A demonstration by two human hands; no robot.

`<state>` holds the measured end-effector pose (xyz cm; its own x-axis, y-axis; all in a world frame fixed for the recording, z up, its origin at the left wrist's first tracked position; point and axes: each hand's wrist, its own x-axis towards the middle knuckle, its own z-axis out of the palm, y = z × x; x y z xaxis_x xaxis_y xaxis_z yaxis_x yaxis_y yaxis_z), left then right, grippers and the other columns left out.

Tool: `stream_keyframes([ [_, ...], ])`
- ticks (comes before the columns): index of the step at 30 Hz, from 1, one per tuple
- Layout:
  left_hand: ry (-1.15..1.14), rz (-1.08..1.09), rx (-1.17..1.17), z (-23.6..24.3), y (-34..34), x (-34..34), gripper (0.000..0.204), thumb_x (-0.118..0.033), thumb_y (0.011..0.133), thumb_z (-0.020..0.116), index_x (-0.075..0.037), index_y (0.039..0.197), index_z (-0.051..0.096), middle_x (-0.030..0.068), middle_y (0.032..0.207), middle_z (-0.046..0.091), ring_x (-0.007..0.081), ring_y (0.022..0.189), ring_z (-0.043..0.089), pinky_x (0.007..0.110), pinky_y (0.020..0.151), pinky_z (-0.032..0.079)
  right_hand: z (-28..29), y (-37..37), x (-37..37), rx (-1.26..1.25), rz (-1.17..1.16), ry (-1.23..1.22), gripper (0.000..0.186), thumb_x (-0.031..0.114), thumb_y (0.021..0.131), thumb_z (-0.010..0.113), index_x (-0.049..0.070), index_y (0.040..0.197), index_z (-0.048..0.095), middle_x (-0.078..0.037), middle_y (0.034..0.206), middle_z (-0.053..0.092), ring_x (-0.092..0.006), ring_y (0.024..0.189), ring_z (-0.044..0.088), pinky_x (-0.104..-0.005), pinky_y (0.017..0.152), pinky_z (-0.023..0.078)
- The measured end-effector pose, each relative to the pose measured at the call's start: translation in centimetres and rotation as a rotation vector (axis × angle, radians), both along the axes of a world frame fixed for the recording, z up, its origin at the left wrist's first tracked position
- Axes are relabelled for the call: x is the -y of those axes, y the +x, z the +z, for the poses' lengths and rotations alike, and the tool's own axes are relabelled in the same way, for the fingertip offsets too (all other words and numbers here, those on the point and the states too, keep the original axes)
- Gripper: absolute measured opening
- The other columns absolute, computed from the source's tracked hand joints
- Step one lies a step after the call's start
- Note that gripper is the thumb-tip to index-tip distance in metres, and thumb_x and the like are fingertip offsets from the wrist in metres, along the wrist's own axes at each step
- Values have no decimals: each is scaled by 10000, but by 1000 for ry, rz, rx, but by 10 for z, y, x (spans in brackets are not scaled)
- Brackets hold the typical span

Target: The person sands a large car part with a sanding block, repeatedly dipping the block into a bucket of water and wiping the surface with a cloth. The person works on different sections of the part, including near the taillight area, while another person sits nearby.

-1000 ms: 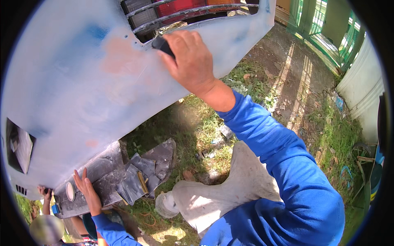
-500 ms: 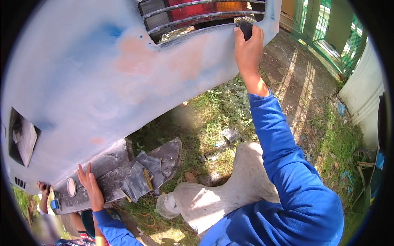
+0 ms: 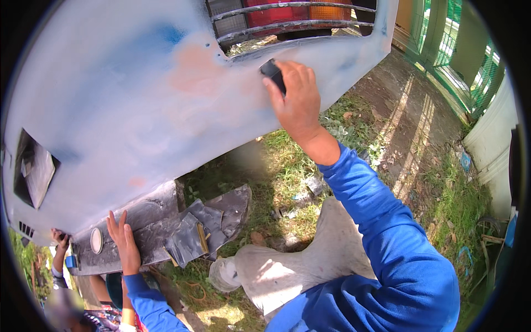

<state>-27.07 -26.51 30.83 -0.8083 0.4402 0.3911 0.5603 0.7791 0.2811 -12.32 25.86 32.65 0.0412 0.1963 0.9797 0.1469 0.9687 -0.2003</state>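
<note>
My right hand (image 3: 298, 99) is closed round a dark sanding block (image 3: 273, 75). The block lies against the vehicle's body panel (image 3: 138, 127), just below the barred tail light (image 3: 276, 15). Whitish-grey primer with blue areas and pinkish filler patches covers the panel. At the lower left, my left hand (image 3: 125, 243) is open with its fingers spread, at the dark bumper ledge (image 3: 152, 221). Dark sheets of sandpaper (image 3: 188, 239) lie on the ledge beside it. On its other side sits a round pale lid or dish (image 3: 96, 240).
Another person's hand (image 3: 60, 238) touches the panel's lower left edge, near a small blue item (image 3: 70, 261). A translucent tub (image 3: 224, 275) stands by my knee. Grass and debris (image 3: 310, 188) cover the ground. Green mesh fencing (image 3: 462, 66) stands at the far right.
My right hand has slid the sanding block leftward and a little down along the panel, away from the tail light's right end. My left hand stays at the ledge. The view has shifted slightly.
</note>
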Motion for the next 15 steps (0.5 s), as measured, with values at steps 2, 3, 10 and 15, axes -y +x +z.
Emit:
stream_keyframes([
  [2, -21, 7, -8, -1, 1, 1, 550, -434, 1086, 313, -79, 1457, 511, 124, 1668, 166, 333, 1544, 61, 483, 1227, 97, 3, -6, 33, 161, 126, 181, 291, 123, 762, 729, 88, 1029, 618, -77, 1001, 586, -270, 919, 559, -378, 758, 492],
  [3, -29, 5, -15, -1, -1, 1, 545, -430, 1086, 316, -81, 1458, 509, 127, 1668, 165, 336, 1544, 60, 484, 1227, 99, 18, -12, 38, 127, 104, 233, 294, 124, 749, 729, 100, 1022, 620, -62, 987, 580, -257, 898, 556, -370, 743, 493],
  [10, -21, 40, -17, 3, 11, 8, 527, -417, 1087, 327, -89, 1461, 499, 138, 1668, 160, 340, 1545, 56, 483, 1228, 100, 74, -38, 42, 38, 55, 412, 240, 132, 722, 719, 136, 938, 614, 9, 906, 567, -212, 792, 545, -336, 644, 486],
  [15, 162, -25, 23, 1, 5, 2, 592, -493, 1088, 257, -117, 1478, 494, 119, 1667, 172, 308, 1548, 48, 478, 1232, 72, 34, -15, 28, 187, 65, 509, 199, 151, 739, 696, 142, 919, 612, 12, 914, 576, -202, 822, 562, -319, 646, 477],
])
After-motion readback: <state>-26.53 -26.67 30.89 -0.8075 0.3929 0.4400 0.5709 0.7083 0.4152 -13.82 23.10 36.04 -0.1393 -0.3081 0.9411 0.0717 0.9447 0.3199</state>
